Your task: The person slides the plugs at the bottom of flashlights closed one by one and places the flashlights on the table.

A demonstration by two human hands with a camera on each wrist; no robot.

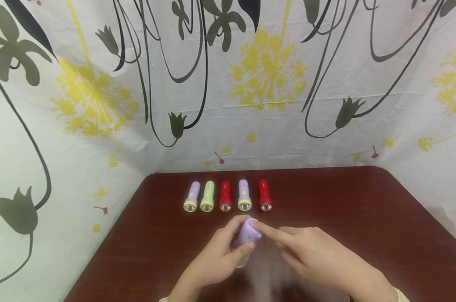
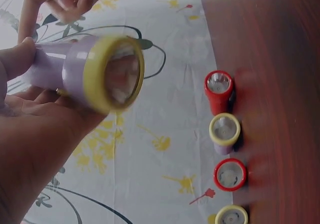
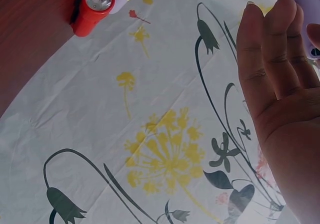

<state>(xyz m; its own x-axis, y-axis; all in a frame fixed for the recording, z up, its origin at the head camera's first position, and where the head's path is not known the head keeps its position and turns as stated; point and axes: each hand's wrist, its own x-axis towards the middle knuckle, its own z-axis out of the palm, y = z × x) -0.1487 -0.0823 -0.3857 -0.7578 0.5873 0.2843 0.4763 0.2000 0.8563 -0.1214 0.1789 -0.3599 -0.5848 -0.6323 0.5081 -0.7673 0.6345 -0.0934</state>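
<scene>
My left hand (image 1: pixel 216 256) grips a purple flashlight (image 1: pixel 248 235) above the near part of the table. In the left wrist view its yellow-rimmed lens (image 2: pixel 117 76) faces the camera, and the thumb and fingers wrap the barrel. From the other side, my right hand (image 1: pixel 318 256) reaches in with its index finger extended, the tip touching the flashlight's tail end. The right hand's other fingers are loosely bent and hold nothing. Only part of the held flashlight shows at the right wrist view's edge.
Across the far side of the dark red table (image 1: pixel 326 209) lies a row of flashlights: one purple (image 1: pixel 193 195), one pale green (image 1: pixel 208 195), one red (image 1: pixel 226 195), another purple (image 1: pixel 244 193) and another red (image 1: pixel 264 193). Behind hangs a flower-patterned cloth (image 1: pixel 213 84).
</scene>
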